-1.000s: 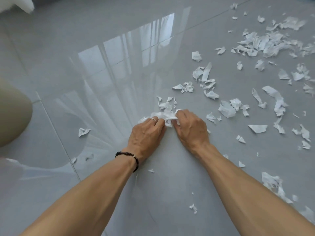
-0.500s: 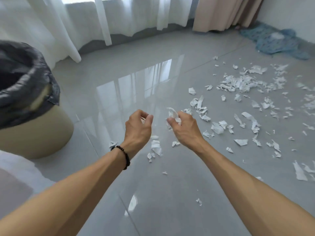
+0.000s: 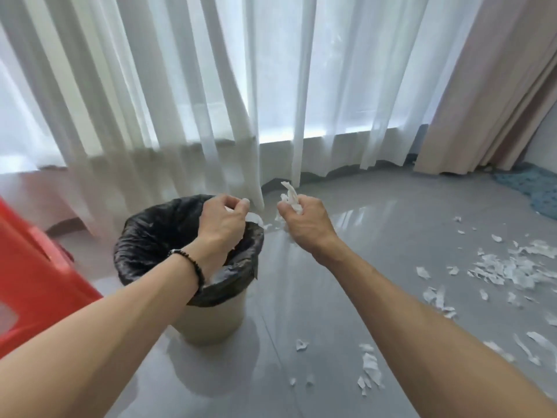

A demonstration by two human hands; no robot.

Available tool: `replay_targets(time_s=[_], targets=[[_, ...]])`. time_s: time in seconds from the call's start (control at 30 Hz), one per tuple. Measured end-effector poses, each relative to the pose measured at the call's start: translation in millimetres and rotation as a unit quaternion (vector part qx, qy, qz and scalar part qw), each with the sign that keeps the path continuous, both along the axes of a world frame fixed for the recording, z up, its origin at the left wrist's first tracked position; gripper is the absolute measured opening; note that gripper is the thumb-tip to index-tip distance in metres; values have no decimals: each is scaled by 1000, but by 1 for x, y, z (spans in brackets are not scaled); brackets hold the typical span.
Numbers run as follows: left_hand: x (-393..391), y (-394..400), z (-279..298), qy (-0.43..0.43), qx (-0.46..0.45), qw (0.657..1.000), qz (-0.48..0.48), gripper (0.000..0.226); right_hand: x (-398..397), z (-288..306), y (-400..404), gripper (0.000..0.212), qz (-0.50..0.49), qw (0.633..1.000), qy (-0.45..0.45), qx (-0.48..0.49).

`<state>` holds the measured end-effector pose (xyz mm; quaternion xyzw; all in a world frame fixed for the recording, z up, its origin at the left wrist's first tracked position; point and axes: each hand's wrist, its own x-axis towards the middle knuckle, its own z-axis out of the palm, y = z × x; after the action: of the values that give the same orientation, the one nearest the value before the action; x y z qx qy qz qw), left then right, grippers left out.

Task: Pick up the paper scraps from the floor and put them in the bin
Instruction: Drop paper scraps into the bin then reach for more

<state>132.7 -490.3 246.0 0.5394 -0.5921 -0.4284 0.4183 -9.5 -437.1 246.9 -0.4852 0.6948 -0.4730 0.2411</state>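
Observation:
A beige bin lined with a black bag stands on the grey floor at centre left. My left hand hovers over the bin's right rim, fingers curled round white paper scraps that poke out at the thumb side. My right hand is raised just right of the bin, gripping a bunch of white paper scraps that stick up above the fist. Many torn white paper scraps still lie on the floor at the right, and a few scraps lie near my right forearm.
White sheer curtains hang behind the bin, with a beige curtain at the right. A red plastic object stands at the left edge. A blue cloth lies at the far right on the floor.
Both hands lifted from the floor with scraps and swung left and up to the bin; the view turned from the scrap pile toward the bin and curtains.

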Motion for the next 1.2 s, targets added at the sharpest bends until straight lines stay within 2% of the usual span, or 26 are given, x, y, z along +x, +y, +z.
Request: replay_targets(time_s=[0.1, 0.2, 0.3, 0.37, 0.43, 0.5, 0.63, 0.73, 0.83, 0.93, 1.0, 1.1, 1.2], targets=[[43, -33, -3, -29, 10, 999, 43, 20, 40, -1, -42, 28, 22, 999, 1, 27], [74, -53, -19, -77, 28, 994, 70, 23, 69, -6, -70, 30, 45, 996, 40, 72], [89, -60, -33, -137, 48, 988, 61, 29, 82, -12, -81, 26, 79, 987, 88, 113], [92, -58, -35, -181, 34, 982, 33, 26, 81, -13, -79, 35, 111, 977, 146, 110], [94, -53, -35, -230, -12, 973, 10, 26, 76, -13, -73, 46, 134, 958, 238, 92], [92, -47, -35, -295, -67, 953, -13, 38, 69, -13, -61, 47, 132, 940, 310, 60], [70, -10, -36, -371, -170, 909, -82, 48, 39, -23, -20, 45, 134, 908, 396, 23], [38, 34, -50, -371, -306, 867, -129, 48, 1, -49, 26, 47, 126, 897, 423, 25], [3, 79, -82, -362, -362, 837, -195, 49, -39, -94, 78, 49, 131, 887, 440, 48], [-24, 118, -129, -392, -346, 813, -257, 50, -75, -149, 130, 55, 140, 883, 438, 96], [-36, 135, -163, -425, -304, 801, -291, 55, -94, -184, 164, 63, 126, 893, 415, 123], [-41, 156, -209, -452, -232, 799, -320, 68, -112, -235, 211, 70, 106, 909, 370, 161], [-42, 169, -246, -460, -178, 805, -329, 76, -118, -279, 247, 81, 104, 904, 370, 188]])
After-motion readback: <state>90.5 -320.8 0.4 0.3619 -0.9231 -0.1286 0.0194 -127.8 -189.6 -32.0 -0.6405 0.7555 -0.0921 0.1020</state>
